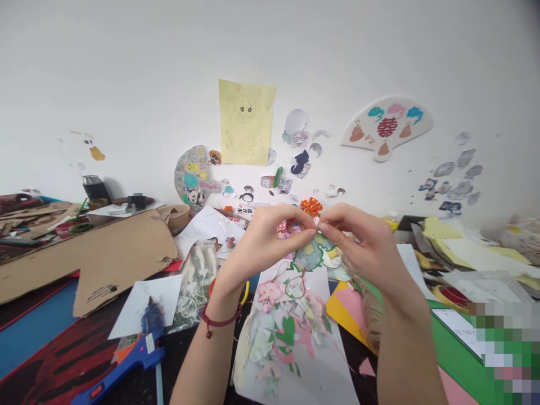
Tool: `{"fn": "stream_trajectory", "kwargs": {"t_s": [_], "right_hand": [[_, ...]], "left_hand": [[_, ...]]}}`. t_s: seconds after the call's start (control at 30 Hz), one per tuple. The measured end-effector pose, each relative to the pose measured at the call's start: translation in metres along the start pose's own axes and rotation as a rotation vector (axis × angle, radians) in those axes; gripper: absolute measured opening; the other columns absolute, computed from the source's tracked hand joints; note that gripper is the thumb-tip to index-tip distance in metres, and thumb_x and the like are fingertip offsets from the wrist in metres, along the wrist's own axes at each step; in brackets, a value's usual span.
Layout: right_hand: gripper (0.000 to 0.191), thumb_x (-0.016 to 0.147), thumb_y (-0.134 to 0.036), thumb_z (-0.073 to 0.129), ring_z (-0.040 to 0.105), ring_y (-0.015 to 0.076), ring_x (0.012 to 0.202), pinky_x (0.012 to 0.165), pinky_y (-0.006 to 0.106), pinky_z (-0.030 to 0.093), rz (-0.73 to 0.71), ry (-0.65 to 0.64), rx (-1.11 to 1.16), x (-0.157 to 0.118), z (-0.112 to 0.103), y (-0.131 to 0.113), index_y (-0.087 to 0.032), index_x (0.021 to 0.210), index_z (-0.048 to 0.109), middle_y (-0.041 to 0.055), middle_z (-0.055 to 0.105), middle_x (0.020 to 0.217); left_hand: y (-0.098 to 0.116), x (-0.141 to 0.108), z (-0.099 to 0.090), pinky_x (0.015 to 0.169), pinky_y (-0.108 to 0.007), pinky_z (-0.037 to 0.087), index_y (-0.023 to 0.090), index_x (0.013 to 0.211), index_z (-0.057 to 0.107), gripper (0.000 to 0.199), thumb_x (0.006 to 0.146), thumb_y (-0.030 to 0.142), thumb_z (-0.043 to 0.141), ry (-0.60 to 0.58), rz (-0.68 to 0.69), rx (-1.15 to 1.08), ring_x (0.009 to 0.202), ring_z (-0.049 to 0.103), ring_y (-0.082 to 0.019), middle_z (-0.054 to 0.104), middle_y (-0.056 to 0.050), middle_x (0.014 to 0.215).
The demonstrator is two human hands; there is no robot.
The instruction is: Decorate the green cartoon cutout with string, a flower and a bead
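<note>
My left hand [264, 239] and my right hand [363, 242] meet fingertip to fingertip above the table, pinching a small piece at the top edge of a green and blue paper cutout [310, 256]. What exactly sits between the fingertips is too small to tell. A red cord bracelet [220, 320] circles my left wrist. Below the hands lies a white sheet [324, 371] covered with pink and green paper flower cutouts [284, 326]. Strands of tan twine [371, 306] hang under my right wrist.
A blue glue gun [130, 360] lies at the front left. Brown cardboard [101, 253] covers the left side. Yellow, pink and green sheets [447, 343] lie on the right. A clear plastic bag [196, 281] sits left of my wrist. Paper cutouts and a yellow drawing [246, 121] hang on the wall.
</note>
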State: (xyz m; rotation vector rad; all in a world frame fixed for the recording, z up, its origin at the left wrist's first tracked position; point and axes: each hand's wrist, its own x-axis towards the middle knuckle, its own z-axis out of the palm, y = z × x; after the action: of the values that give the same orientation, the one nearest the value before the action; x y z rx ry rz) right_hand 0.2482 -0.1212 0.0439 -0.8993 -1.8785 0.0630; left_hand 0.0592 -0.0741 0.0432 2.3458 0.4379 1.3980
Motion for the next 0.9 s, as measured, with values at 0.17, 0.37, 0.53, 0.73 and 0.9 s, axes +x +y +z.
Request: {"fn": "stream_trajectory", "kwargs": {"t_s": [0.17,0.37,0.53,0.73,0.9], "right_hand": [[0.006,0.093,-0.025,0.06,0.056,0.0114,0.074,0.066,0.024,0.045,-0.004,0.004,0.028,0.0006,0.001,0.0008,-0.023,0.089,0.064,-0.0009,0.062,0.082],[0.007,0.094,-0.023,0.059,0.057,0.0121,0.074,0.065,0.024,0.046,-0.02,0.009,0.005,-0.0003,-0.0001,-0.0019,-0.022,0.088,0.063,0.0002,0.062,0.082],[0.007,0.094,-0.022,0.059,0.057,0.0126,0.074,0.064,0.025,0.045,-0.051,0.021,-0.002,-0.0011,-0.0018,-0.0032,-0.023,0.088,0.064,0.0006,0.063,0.082],[0.011,0.094,-0.017,0.057,0.057,0.0134,0.075,0.065,0.027,0.045,-0.084,0.014,-0.028,-0.0004,-0.0016,-0.0026,-0.024,0.087,0.063,0.0003,0.064,0.082],[0.014,0.093,-0.012,0.056,0.058,0.0139,0.081,0.071,0.028,0.046,-0.115,0.004,-0.037,-0.0015,-0.0016,-0.0018,-0.024,0.087,0.061,0.0001,0.064,0.086]], "left_hand": [[0.0011,-0.0003,0.001,0.074,-0.026,0.05,0.02,0.084,0.068,0.005,0.085,0.016,0.065,0.011,0.015,0.016,0.079,0.064,-0.012,0.072,0.001,0.084],[0.0025,-0.0003,0.0022,0.071,-0.025,0.048,0.019,0.084,0.066,0.003,0.087,0.019,0.065,0.022,0.01,0.004,0.078,0.062,-0.011,0.071,0.0,0.084],[0.0029,0.0009,0.0001,0.065,-0.024,0.048,0.018,0.086,0.067,0.009,0.09,0.025,0.063,-0.008,-0.014,-0.063,0.075,0.06,-0.011,0.07,-0.002,0.085],[0.0016,0.0008,-0.0002,0.065,-0.025,0.051,0.019,0.087,0.067,0.01,0.091,0.028,0.064,-0.017,0.0,-0.06,0.078,0.063,-0.012,0.072,-0.003,0.088],[-0.0008,-0.0007,0.001,0.066,-0.026,0.052,0.02,0.087,0.066,0.011,0.089,0.031,0.066,-0.029,-0.017,-0.071,0.077,0.065,-0.012,0.072,-0.002,0.088]]}}
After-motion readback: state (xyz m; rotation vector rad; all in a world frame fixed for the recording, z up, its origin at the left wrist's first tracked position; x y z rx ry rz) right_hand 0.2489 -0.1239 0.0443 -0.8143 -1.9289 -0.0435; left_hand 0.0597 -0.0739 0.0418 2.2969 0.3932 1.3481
